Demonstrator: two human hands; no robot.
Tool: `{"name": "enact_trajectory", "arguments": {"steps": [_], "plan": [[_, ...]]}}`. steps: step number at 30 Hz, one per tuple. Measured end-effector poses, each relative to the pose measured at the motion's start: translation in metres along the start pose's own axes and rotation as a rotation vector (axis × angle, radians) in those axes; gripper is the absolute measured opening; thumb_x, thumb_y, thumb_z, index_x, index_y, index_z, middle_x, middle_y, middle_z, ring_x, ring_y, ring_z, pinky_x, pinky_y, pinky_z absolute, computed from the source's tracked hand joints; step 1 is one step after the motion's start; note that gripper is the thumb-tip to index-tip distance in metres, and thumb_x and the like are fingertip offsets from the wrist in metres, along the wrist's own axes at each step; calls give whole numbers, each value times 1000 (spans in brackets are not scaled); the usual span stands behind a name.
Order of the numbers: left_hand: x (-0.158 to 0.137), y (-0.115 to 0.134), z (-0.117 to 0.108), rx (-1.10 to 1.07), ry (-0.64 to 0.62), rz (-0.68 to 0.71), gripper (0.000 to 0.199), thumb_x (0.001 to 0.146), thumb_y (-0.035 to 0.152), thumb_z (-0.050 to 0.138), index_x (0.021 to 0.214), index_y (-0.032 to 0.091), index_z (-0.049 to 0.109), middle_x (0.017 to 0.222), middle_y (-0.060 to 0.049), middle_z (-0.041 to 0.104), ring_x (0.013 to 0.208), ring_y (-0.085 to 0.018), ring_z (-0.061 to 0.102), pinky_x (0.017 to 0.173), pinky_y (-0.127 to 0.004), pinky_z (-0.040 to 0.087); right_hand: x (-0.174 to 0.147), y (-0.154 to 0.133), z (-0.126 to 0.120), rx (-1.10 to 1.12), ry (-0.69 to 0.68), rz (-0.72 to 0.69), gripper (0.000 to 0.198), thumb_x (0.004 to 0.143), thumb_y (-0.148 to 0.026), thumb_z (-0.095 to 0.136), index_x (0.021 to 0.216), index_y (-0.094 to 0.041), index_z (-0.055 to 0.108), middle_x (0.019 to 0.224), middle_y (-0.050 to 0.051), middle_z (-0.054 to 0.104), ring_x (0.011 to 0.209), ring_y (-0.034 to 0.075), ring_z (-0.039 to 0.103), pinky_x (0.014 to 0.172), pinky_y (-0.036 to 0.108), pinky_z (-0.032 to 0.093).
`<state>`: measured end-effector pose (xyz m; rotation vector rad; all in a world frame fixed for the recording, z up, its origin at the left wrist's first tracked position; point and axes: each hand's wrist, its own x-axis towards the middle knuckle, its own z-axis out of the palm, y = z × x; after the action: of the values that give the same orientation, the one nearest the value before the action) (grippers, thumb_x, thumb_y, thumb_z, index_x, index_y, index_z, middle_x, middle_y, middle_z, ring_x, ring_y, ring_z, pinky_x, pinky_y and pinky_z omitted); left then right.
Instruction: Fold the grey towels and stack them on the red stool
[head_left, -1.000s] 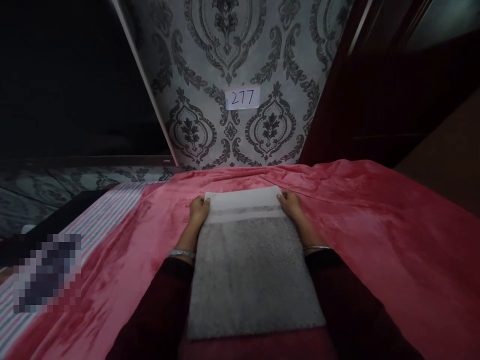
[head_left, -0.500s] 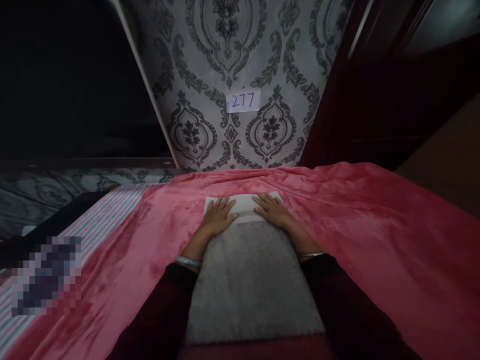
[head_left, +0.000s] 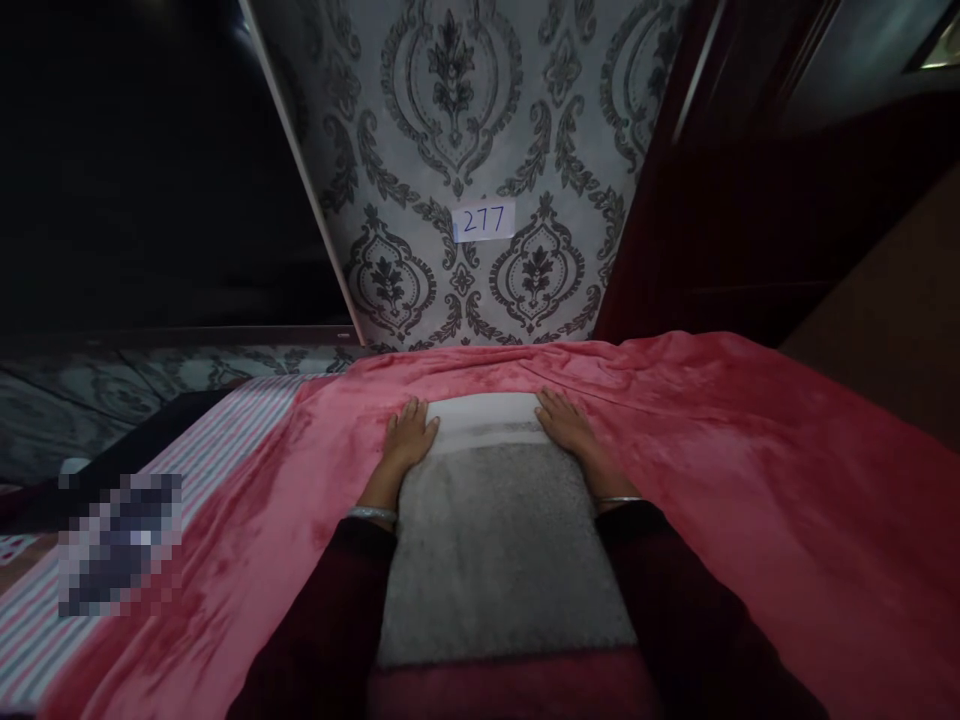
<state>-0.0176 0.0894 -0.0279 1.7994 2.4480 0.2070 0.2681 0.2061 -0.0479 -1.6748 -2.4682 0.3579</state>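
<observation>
A grey towel-like cloth point(head_left: 502, 550) with a white band point(head_left: 486, 415) across its far end lies flat in front of me. My left hand point(head_left: 407, 437) rests at the far left corner of the cloth, fingers stretched forward. On the opposite corner lies my right hand point(head_left: 566, 424), palm down with its fingers extended. Neither hand grips anything. Beneath the cloth spreads a pink plush blanket point(head_left: 712, 470).
A striped sheet point(head_left: 217, 440) shows along the left. Behind stands a patterned wall bearing a paper label point(head_left: 484, 220) marked 277. A large dark screen point(head_left: 150, 180) is at upper left, dark red wooden furniture point(head_left: 720, 230) at right. A blurred-out patch covers something at lower left.
Both hands have moved outward, from on top of the white band to the two side edges of the cloth. More of the band now shows between them. The view has shifted slightly.
</observation>
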Motion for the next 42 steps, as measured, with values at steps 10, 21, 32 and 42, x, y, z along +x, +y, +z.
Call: {"name": "enact_trajectory", "arguments": {"steps": [10, 21, 32, 42], "plan": [[-18, 17, -30, 13, -14, -83, 70, 103, 51, 26, 156, 6, 38, 166, -24, 28, 155, -36, 26, 123, -58, 26, -42, -29, -29, -26, 63, 24, 61, 106, -43, 26, 161, -21, 36, 169, 14, 24, 156, 33, 22, 122, 60, 22], [-84, 70, 9, 107, 69, 379, 68, 104, 55, 26, 160, 16, 36, 168, -14, 31, 157, -27, 23, 127, -50, 20, -98, -71, -2, -127, 49, -283, 58, 107, -37, 29, 161, -18, 35, 169, 11, 26, 156, 28, 21, 123, 55, 23], [-108, 10, -2, 121, 0, 240, 67, 104, 51, 29, 162, 18, 29, 171, -12, 21, 159, -27, 17, 126, -51, 23, -122, -12, -6, -29, 55, -93, 59, 108, -44, 28, 163, -22, 31, 171, 9, 21, 156, 30, 21, 123, 53, 23], [-144, 36, -25, 41, -46, 204, 60, 103, 46, 35, 158, 22, 39, 172, -9, 19, 158, -37, 14, 124, -64, 20, -177, -11, -19, -33, 52, -1, 64, 105, -44, 31, 163, -18, 31, 171, 10, 19, 157, 34, 15, 124, 58, 20]]}}
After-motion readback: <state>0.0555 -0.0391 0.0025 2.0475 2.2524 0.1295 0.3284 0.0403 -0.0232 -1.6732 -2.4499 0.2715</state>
